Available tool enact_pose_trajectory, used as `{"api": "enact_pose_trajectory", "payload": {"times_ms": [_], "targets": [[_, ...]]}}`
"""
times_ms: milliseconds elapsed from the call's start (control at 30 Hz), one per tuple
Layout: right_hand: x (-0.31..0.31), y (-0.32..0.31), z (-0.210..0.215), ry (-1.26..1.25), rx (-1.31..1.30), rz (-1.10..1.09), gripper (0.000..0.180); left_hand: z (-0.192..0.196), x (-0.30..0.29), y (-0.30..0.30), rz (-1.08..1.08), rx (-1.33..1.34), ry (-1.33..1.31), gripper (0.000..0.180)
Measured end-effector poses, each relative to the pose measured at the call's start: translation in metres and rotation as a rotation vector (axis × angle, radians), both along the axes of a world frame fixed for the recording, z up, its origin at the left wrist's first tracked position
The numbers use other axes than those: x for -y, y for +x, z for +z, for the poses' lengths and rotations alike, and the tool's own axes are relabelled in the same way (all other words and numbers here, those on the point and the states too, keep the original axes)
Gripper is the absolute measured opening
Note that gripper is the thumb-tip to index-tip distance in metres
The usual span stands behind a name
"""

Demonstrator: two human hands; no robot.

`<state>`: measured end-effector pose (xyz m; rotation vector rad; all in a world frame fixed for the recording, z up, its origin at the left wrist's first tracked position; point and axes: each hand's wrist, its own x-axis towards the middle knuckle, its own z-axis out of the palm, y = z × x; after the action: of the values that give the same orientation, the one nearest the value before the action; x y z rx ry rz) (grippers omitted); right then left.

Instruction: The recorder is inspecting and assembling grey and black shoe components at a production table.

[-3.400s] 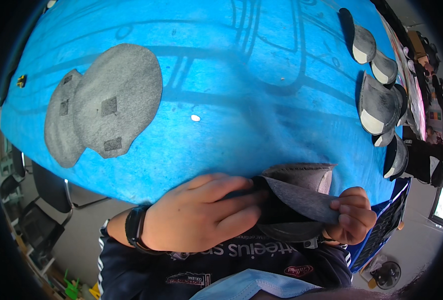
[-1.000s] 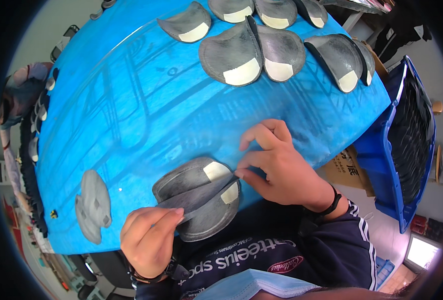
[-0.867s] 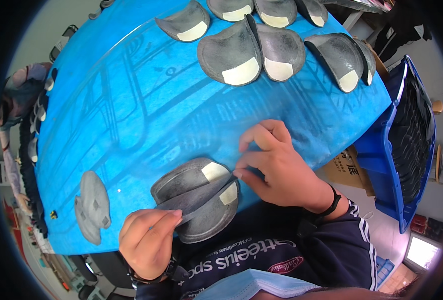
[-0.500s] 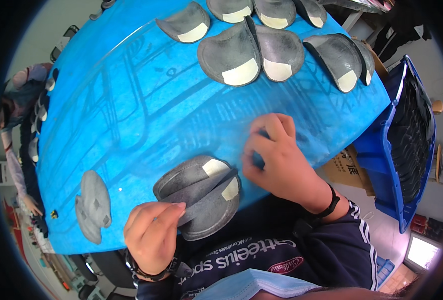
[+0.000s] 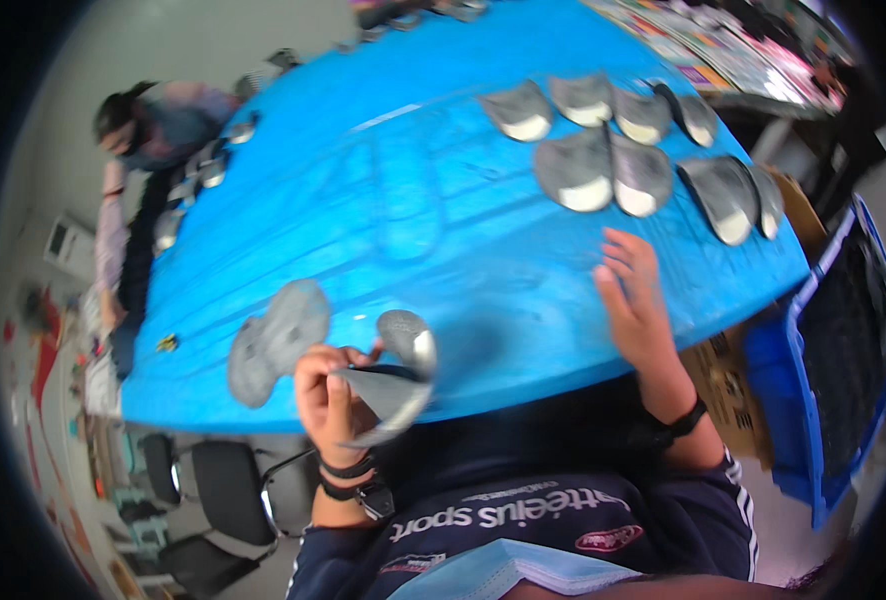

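Pinching curved pad (image 5: 391,393): left hand (image 5: 323,397), beside flat grey pieces (image 5: 288,325) on worktop (image 5: 483,270). Right hand (image 5: 636,298): spread, above worktop, near pale-patched pads (image 5: 573,165).

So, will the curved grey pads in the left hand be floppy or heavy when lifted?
The curved grey pads show a bowed shape though the left hand grips one side, so probably springy rather than floppy. Thin edges suggest little weight.
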<state>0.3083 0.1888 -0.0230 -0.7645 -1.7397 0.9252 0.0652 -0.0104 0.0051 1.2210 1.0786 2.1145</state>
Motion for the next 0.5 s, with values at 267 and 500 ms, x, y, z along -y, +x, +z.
{"api": "enact_pose_trajectory", "payload": {"times_ms": [267,500], "targets": [[0.013,0.008,-0.018,0.154,-0.34,-0.041,0.026,0.019,0.04,-0.004,-0.472,0.248,0.244,0.046],[0.065,0.002,0.045,0.497,-0.268,0.085,0.023,0.025,0.071,-0.002,-0.317,0.334,0.168,0.043]]}}
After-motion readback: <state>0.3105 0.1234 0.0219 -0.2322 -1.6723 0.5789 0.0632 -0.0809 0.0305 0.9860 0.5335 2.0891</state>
